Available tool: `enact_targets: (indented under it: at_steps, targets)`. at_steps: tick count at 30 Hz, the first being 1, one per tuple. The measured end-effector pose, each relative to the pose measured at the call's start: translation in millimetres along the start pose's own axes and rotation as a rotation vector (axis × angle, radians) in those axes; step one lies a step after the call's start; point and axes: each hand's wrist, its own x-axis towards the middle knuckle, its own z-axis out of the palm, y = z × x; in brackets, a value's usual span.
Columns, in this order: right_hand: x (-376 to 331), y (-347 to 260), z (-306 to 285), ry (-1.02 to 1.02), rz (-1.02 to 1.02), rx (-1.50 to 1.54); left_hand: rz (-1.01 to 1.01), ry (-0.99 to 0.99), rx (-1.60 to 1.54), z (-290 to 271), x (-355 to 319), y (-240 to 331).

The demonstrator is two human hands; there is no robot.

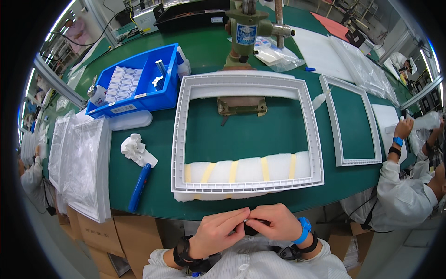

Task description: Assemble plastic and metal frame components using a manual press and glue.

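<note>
Head | small dark part (251, 228) pinched between both hands' fingers (239, 226), below white frame (179, 139)

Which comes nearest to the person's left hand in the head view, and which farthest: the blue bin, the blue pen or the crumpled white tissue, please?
From the left hand:
1. Blue pen, table's front edge, to its left.
2. Crumpled white tissue, just beyond the pen.
3. Blue bin, far back on the left.

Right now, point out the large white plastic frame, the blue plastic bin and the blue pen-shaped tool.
large white plastic frame (179, 139): head view, left rail.
blue plastic bin (153, 100): head view, front wall.
blue pen-shaped tool (139, 187): head view, mid-barrel.
</note>
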Motion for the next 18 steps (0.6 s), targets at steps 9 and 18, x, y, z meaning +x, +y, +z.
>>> enact_targets:
  at_steps: [9, 18]
  targets:
    - [5.2, -5.2, 2.0, -0.082, 0.034, -0.039, -0.068, 0.007, -0.017, -1.6, -11.6, -4.6]
    - [13.3, 3.4, -1.5, -0.081, -0.069, -0.129, -0.091, 0.002, -0.145, -0.3, -5.5, -19.4]
